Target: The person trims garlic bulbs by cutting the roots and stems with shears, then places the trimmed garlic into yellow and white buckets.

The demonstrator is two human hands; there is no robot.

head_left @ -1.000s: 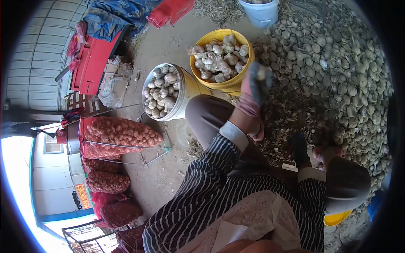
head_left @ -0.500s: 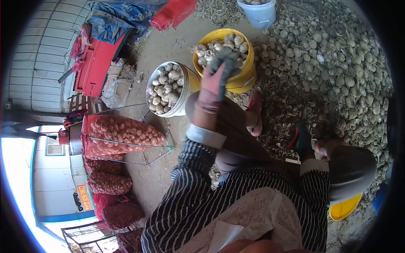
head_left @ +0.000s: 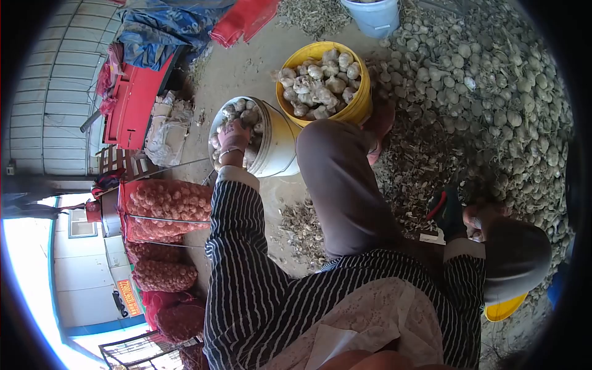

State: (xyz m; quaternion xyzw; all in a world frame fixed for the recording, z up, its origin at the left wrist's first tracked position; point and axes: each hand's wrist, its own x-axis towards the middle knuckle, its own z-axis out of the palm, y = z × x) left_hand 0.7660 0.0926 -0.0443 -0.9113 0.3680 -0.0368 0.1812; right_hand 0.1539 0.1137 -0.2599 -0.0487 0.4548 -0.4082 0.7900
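My left hand (head_left: 234, 137), in a pink and grey glove, reaches into the white bucket (head_left: 269, 145) and rests on the garlic bulbs (head_left: 249, 117) there. Its fingers are turned down and hidden, so whether they grip a bulb does not show. My right hand (head_left: 451, 217), in a dark glove, is low beside my right leg, closed around a tool with a curved red handle (head_left: 437, 205); the tool's working end cannot be made out. Beside the white bucket stands a yellow bucket (head_left: 368, 92) full of garlic bulbs (head_left: 320, 86).
A large heap of garlic (head_left: 481, 92) spreads across the right side. Dry trimmings (head_left: 413, 166) cover the floor around my feet. Red mesh sacks of garlic (head_left: 166, 206) stand at the left, near a thin metal frame. A pale blue bucket (head_left: 375, 20) is at the far edge.
My left hand has moved from above the yellow bucket leftward into the white bucket. My left knee has shifted too. My right hand stays in nearly the same place.
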